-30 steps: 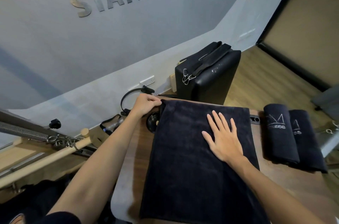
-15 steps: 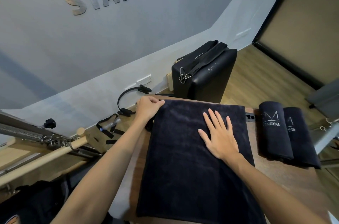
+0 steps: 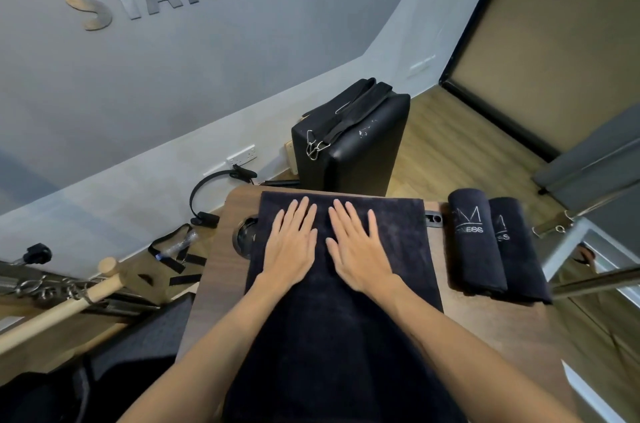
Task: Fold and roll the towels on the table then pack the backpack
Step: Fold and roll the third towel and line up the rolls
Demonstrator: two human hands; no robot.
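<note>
While hands press flat, dark towel (image 3: 339, 336), smooth, unrolled

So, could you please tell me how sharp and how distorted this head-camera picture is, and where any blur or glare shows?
Head view: wide-angle bending curves the wall line and table edges; the left hand and right hand, flat on the dark towel, are slightly soft; the rolled towels show readable lettering; edges smear, notably the wooden bar; no strong glare.
</note>
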